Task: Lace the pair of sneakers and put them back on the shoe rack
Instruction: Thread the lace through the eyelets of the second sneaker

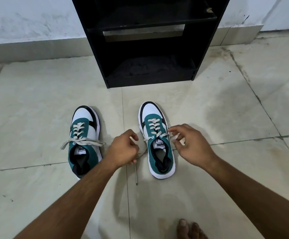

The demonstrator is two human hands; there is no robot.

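Two teal, white and black sneakers stand side by side on the tiled floor, toes toward the rack. The left sneaker (85, 140) is laced, its cream lace ends lying loose to both sides. The right sneaker (156, 140) is laced up to the top eyelets. My left hand (124, 149) grips the left end of its lace (136, 173), whose tip trails down onto the floor. My right hand (190, 144) pinches the right lace end beside the shoe. The black shoe rack (150, 40) stands against the wall just beyond the shoes.
The rack's lower shelf (150, 73) is open and dusty, with nothing on it. A white wall and skirting run behind. My bare toes (190, 228) show at the bottom edge. Open tiled floor lies around the shoes.
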